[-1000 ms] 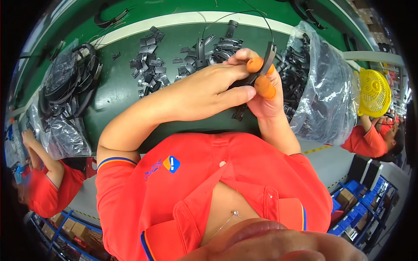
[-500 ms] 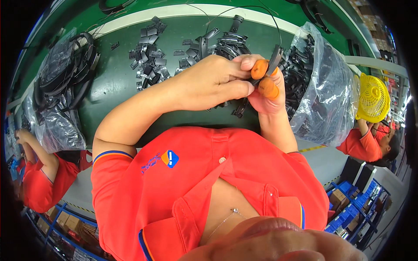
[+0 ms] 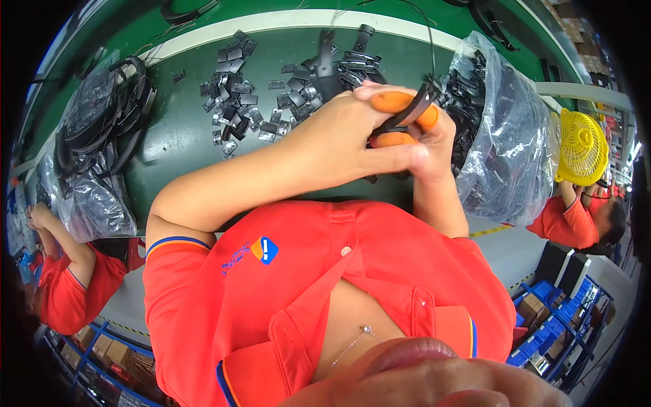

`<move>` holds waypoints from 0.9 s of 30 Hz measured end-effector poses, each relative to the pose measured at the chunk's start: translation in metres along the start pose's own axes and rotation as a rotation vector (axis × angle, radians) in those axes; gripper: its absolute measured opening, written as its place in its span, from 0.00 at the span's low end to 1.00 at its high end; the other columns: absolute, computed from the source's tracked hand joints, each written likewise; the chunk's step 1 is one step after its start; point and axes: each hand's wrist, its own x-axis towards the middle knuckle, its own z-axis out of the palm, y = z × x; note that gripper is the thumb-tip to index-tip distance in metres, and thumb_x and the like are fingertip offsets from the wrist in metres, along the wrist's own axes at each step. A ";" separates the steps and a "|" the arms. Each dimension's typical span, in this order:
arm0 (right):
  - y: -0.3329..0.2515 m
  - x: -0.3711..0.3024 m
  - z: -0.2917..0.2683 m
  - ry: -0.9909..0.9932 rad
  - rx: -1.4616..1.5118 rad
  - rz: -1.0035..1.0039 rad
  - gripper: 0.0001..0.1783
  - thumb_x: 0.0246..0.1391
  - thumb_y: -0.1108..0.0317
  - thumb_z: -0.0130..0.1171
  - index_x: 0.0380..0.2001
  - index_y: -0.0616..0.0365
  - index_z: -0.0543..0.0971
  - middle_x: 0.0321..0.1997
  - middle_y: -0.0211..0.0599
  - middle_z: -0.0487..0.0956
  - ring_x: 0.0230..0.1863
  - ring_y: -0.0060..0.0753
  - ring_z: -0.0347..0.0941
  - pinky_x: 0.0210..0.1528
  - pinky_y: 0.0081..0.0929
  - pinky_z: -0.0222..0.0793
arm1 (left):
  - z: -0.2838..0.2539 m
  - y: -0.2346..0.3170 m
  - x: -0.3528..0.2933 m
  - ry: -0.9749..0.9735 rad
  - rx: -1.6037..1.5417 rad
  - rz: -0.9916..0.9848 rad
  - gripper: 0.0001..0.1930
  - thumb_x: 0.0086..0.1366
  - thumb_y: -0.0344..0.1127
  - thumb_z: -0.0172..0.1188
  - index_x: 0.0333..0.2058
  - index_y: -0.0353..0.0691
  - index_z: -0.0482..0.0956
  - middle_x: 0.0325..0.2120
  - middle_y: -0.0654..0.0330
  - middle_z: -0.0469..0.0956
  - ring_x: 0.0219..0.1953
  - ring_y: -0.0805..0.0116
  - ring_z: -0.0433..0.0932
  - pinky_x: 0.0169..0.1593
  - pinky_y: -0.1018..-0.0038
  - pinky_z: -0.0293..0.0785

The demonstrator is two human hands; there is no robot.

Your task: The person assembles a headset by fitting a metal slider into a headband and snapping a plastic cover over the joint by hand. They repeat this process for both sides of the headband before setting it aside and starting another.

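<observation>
Between my two hands is a black curved headband (image 3: pixel 422 103), with a thin wire running up from its end. My left hand (image 3: pixel 352 139) reaches in from the left, its fingers closed on the band. My right hand (image 3: pixel 437 146) grips the same band from the right, close against the left. Orange finger covers (image 3: pixel 392 102) sit on several fingertips. A blurred dark strip (image 3: pixel 327 57) stands up just beyond my left hand; whether it belongs to the headband I cannot tell. The fingers hide the gripped part of the band.
Small black plastic pieces (image 3: pixel 234 88) lie scattered on the green table (image 3: pixel 173 129). Black curved parts (image 3: pixel 359 64) are piled beyond my hands. Plastic bags hold black headbands (image 3: pixel 132 102) at left and black parts (image 3: pixel 468 129) at right. A yellow fan (image 3: pixel 582 148) stands far right. Co-workers sit on both sides.
My hands have come closer together and turned around the headband. The left hand has shifted right, and the band now tilts more between the orange-covered fingers.
</observation>
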 end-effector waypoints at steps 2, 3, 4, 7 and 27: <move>0.001 -0.002 0.004 0.037 -0.005 -0.029 0.25 0.50 0.56 0.57 0.39 0.72 0.72 0.44 0.55 0.72 0.47 0.47 0.70 0.54 0.44 0.63 | 0.005 -0.008 0.006 0.180 0.330 0.195 0.19 0.54 0.48 0.56 0.36 0.37 0.74 0.27 0.54 0.75 0.31 0.55 0.74 0.38 0.65 0.68; 0.004 -0.003 0.007 0.072 -0.027 -0.078 0.18 0.46 0.67 0.57 0.38 0.70 0.73 0.42 0.49 0.74 0.45 0.41 0.72 0.50 0.37 0.66 | 0.004 -0.003 0.004 0.158 0.349 0.146 0.15 0.56 0.40 0.56 0.37 0.35 0.74 0.30 0.55 0.77 0.36 0.60 0.74 0.41 0.70 0.67; 0.005 -0.003 0.011 0.108 -0.050 -0.130 0.15 0.43 0.77 0.58 0.37 0.69 0.74 0.41 0.44 0.76 0.43 0.35 0.73 0.46 0.30 0.69 | 0.008 -0.002 0.001 0.180 0.292 0.111 0.15 0.56 0.41 0.55 0.37 0.35 0.74 0.31 0.56 0.76 0.36 0.60 0.74 0.42 0.70 0.67; 0.001 0.004 0.015 0.195 0.064 0.023 0.15 0.45 0.77 0.57 0.40 0.67 0.73 0.41 0.42 0.76 0.44 0.33 0.72 0.50 0.29 0.66 | -0.002 -0.003 0.007 0.090 0.173 -0.003 0.16 0.58 0.43 0.55 0.37 0.35 0.73 0.32 0.56 0.75 0.36 0.62 0.73 0.42 0.72 0.67; 0.004 0.089 -0.368 0.512 -1.416 0.526 0.15 0.48 0.65 0.51 0.40 0.56 0.77 0.47 0.43 0.74 0.46 0.41 0.71 0.47 0.28 0.65 | -0.169 -0.072 0.062 0.242 1.476 0.055 0.21 0.50 0.37 0.61 0.44 0.39 0.71 0.45 0.54 0.70 0.51 0.57 0.65 0.56 0.57 0.59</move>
